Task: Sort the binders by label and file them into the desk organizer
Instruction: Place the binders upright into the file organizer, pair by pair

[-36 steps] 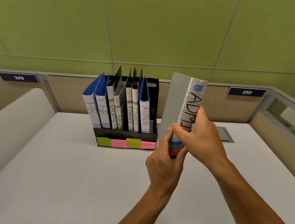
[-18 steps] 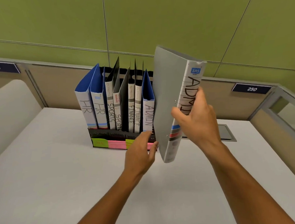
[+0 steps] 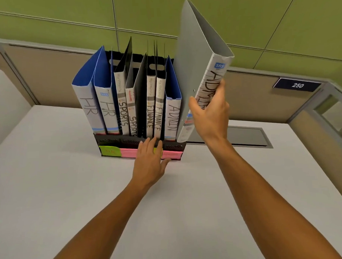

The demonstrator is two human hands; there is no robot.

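A black desk organizer stands on the white desk with coloured sticky labels along its front. It holds two blue HR binders, two SPORTS files, two FINANCE files and a blue ADMIN binder. My right hand grips the spine of a grey ADMIN binder, tilted, its lower corner at the organizer's rightmost slot. My left hand rests with straight fingers against the organizer's front edge.
A white desk spreads in front. A grey cable hatch lies behind my right wrist. Beige partition panels and a green wall stand behind, with a sign reading 250. A glass divider is at right.
My right hand raised the grey ADMIN binder and carried it left to the organizer's right end. My left hand let go of it and moved to the organizer's front.
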